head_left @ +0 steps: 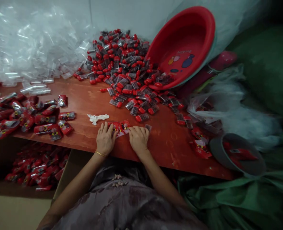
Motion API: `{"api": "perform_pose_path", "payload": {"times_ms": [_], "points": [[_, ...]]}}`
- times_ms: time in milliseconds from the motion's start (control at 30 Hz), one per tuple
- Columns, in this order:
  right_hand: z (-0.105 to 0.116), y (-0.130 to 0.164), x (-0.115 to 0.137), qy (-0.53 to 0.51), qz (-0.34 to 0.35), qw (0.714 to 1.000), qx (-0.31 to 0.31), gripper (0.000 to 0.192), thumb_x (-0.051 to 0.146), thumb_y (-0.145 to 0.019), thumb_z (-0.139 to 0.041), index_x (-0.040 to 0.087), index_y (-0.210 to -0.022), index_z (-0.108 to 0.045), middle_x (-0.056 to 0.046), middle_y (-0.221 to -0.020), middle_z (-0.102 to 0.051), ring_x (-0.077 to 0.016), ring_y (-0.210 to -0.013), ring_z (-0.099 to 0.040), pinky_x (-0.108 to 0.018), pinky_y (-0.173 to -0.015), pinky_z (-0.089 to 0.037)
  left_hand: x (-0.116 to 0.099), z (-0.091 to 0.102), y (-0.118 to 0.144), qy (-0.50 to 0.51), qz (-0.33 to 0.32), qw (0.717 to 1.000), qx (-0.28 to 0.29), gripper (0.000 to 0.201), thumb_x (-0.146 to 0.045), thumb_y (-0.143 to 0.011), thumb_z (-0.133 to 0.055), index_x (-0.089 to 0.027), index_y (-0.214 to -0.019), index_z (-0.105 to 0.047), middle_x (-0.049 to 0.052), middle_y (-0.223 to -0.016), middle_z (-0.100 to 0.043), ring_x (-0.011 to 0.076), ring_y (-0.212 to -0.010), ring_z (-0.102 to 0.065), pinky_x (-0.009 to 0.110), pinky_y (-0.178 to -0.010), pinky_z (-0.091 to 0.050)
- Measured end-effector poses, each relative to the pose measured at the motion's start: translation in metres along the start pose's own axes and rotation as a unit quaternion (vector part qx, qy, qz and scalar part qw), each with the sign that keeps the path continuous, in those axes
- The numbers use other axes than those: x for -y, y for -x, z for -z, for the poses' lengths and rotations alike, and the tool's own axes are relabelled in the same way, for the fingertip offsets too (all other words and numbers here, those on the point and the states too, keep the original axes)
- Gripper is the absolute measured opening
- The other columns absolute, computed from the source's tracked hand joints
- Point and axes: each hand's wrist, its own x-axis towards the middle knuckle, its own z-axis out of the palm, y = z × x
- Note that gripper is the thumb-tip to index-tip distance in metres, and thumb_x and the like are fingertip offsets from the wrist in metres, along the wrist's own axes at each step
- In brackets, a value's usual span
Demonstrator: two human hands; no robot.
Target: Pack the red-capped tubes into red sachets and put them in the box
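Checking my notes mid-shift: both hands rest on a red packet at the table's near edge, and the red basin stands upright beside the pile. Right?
Not quite. The head view shows the red basin tipped on its side against the pile of capped tubes, not upright. Left hand and right hand do rest on the red packet.

Our red-brown worktop (88,95): capped vials (124,64) heaped at twelve o'clock, red packets (23,116) at nine, clear sleeves (31,48) at ten.
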Motion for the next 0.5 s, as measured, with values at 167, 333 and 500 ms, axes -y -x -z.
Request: {"api": "perform_pose_path", "payload": {"times_ms": [167,333,500], "points": [[-0.004,-0.013,-0.006,0.033,-0.015,0.999,0.011,0.016,0.022,-0.089,-0.053,0.016,-0.083,-0.066,-0.007,-0.078,-0.067,-0.0212,-0.075,-0.05,-0.037,-0.076,-0.026,-0.011,-0.006,-0.003,0.021,0.007,1.0,-0.008,0.045,-0.038,-0.087,-0.05,-0.01,-0.121,-0.06,0.024,-0.134,-0.05,0.0372,-0.129,-0.042,0.05,-0.102,-0.038],[0.004,-0.02,0.0,-0.019,0.007,0.999,-0.03,0.015,0.023,-0.09,-0.051,0.018,-0.085,-0.064,-0.005,-0.083,-0.068,-0.0195,-0.078,-0.052,-0.035,-0.079,-0.026,-0.006,-0.004,0.002,0.099,-0.001,0.995,-0.031,0.041,-0.031,-0.09,-0.043,-0.01,-0.122,-0.058,0.021,-0.136,-0.049,0.0325,-0.132,-0.038,0.048,-0.105,-0.037],[0.004,-0.016,0.025,-0.049,0.091,0.994,-0.036,0.015,0.025,-0.09,-0.053,0.02,-0.084,-0.065,-0.002,-0.081,-0.069,-0.0177,-0.078,-0.053,-0.036,-0.086,-0.027,0.003,0.008,0.0,0.177,0.06,0.98,-0.069,0.041,-0.04,-0.09,-0.043,-0.013,-0.112,-0.065,0.018,-0.136,-0.05,0.03,-0.133,-0.038,0.045,-0.105,-0.038]]}}
